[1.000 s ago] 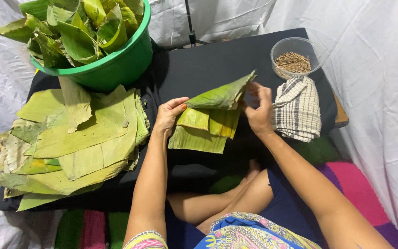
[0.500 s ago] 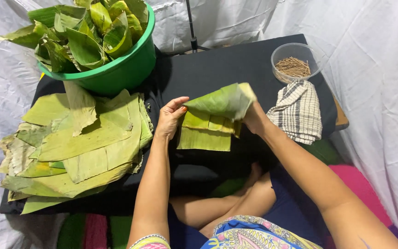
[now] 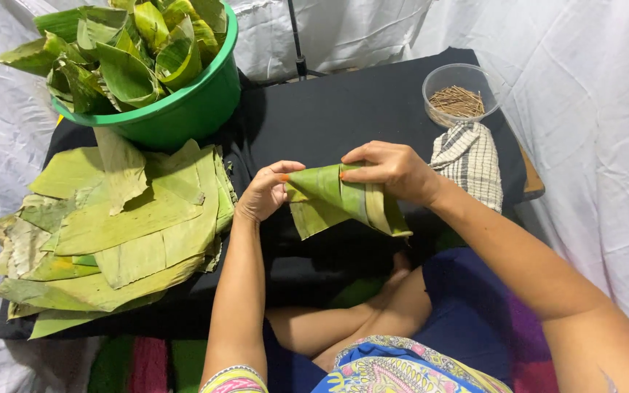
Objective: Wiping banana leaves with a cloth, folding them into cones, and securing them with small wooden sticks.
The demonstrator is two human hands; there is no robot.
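A green leaf piece (image 3: 333, 200) is held over the black table (image 3: 343, 109), folded into a cone shape. My left hand (image 3: 265, 193) pinches its left tip with thumb and fingers. My right hand (image 3: 394, 171) lies over the top of the fold and grips its right side. Both hands are shut on this same leaf, just above the table's near edge.
A stack of flat green leaf pieces (image 3: 111, 225) lies at the left. Behind it stands a green basin (image 3: 191, 109) full of folded leaf cones. A clear bowl of thin sticks (image 3: 459, 98) and a checked cloth (image 3: 471, 160) sit at the right. White sheeting surrounds the table.
My right hand has folded the leaf's right side over to the left, turning the flat piece into a cone. Both hands have lifted it slightly toward me.
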